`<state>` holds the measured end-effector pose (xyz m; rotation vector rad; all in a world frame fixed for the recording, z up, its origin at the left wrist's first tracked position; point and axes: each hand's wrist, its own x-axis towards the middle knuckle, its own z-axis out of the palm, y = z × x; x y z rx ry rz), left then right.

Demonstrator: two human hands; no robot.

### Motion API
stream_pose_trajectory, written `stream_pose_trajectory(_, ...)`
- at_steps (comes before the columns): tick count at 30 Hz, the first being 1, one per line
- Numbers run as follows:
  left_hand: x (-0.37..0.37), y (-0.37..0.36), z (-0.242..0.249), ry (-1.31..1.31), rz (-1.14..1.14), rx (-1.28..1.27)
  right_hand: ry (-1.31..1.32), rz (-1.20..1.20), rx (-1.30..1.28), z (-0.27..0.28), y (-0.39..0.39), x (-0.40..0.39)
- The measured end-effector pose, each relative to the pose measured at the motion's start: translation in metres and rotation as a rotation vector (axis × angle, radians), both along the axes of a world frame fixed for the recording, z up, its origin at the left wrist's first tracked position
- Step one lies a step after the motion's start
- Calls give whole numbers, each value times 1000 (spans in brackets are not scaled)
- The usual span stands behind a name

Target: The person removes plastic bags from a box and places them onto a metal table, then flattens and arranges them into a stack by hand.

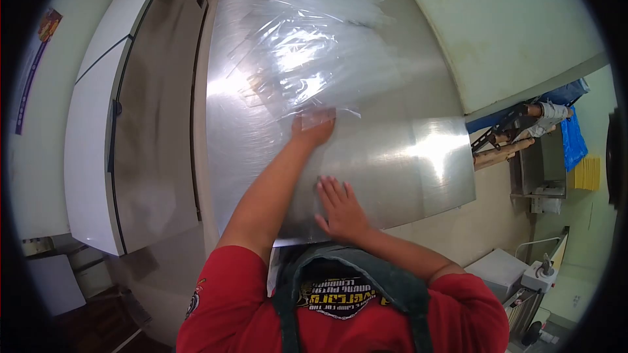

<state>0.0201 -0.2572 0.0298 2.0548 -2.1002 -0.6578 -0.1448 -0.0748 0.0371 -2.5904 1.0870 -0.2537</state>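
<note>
Clear plastic bags (327, 46) lie spread in an overlapping pile over the far half of the shiny metal table (386, 176). My left hand (315, 127) is at the near edge of the pile, with clear plastic over its fingers; it holds or presses the end of a bag, and the fingertips are partly hidden by glare. Closer to me, my right hand (341, 212) rests flat on the metal near the table's front edge, fingers spread, with nothing in it.
A long white cabinet (98, 137) stands along the left. At the right are a pale wall panel (510, 26), a rack with rolls (517, 134), blue plastic (574, 140), a yellow stack (587, 174) and a white machine (540, 276).
</note>
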Motion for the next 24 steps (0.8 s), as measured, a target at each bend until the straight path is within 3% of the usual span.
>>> stream_pose_trajectory(3,-4,1,16,-11,-35,114,32,-94,22,1,-64,24)
stream_pose_trajectory(5,-13,57,23,216,72,-499,101,-90,-91,-7,-120,43)
stream_pose_trajectory(7,-27,120,29,272,106,-506,296,-71,84,-34,-184,55)
stream_pose_trajectory(9,-46,178,12,236,88,-324,135,-264,371,20,-207,69)
stream_pose_trajectory(12,-57,202,-5,11,21,-226,133,-168,342,5,-233,72)
stream_pose_trajectory(16,-36,142,-15,-16,8,-231,2,-31,66,18,-165,37)
stream_pose_trajectory(17,-24,119,-25,-132,-57,-284,-102,-18,-63,12,-134,23)
stream_pose_trajectory(18,-17,93,-29,-254,-115,-343,-190,-86,17,15,-98,13)
stream_pose_trajectory(20,-16,51,-12,-7,85,-249,-106,-107,65,-4,-27,-4)
stream_pose_trajectory(21,-12,32,1,0,95,-261,-10,-49,59,-3,-4,-9)
stream_pose_trajectory(23,-6,8,26,110,53,143,87,3,47,0,4,-9)
stream_pose_trajectory(24,-5,4,27,111,54,126,58,-25,46,-2,-7,-6)
